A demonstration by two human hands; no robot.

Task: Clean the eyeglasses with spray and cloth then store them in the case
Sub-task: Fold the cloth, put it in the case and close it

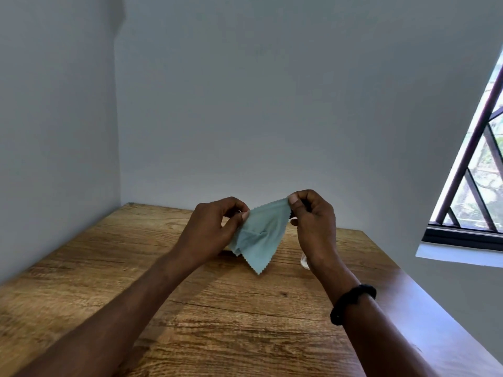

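Note:
A pale green cleaning cloth (pixel 260 235) with zigzag edges hangs in the air above the wooden table (pixel 109 268). My left hand (pixel 215 227) pinches its left edge, and my right hand (pixel 313 216) pinches its upper right corner. A dark bit and a thin pale piece show at my right fingers behind the cloth, possibly the eyeglasses, mostly hidden. A small clear object (pixel 304 262), possibly the spray bottle, peeks out behind my right wrist. No case shows.
The table stands in a corner, with grey walls at the left and back. A window with dark bars (pixel 473 164) is at the right. A black band (pixel 351 303) circles my right wrist.

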